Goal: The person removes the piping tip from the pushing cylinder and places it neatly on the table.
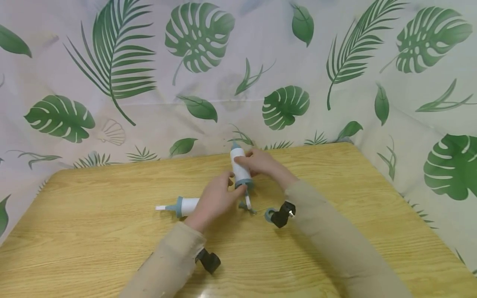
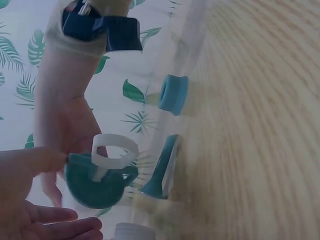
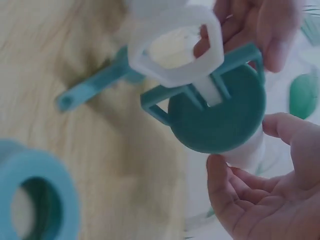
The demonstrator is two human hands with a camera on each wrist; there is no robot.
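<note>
My right hand (image 1: 261, 162) grips the white barrel of a large syringe (image 1: 240, 159), which stands tilted with its teal nozzle pointing up and away. At its near end is a teal cap (image 3: 220, 112) with side grips and a white ring-handled plunger (image 3: 175, 47). My left hand (image 1: 217, 198) is at that cap; in the left wrist view its thumb touches the cap's edge while the other fingers (image 2: 65, 227) stay apart below. Beneath the plunger lies a slim teal piece (image 3: 97, 85). A second white-and-teal syringe (image 1: 189, 205) lies on its side, partly hidden behind my left hand.
A teal ring (image 1: 270, 215) lies on the wooden table (image 1: 112, 231), close to the right wrist's black camera mount (image 1: 281, 216). A leaf-printed cloth (image 1: 231, 82) hangs along the table's back edge and right side. A white ribbed end (image 2: 134, 231) shows low in the left wrist view.
</note>
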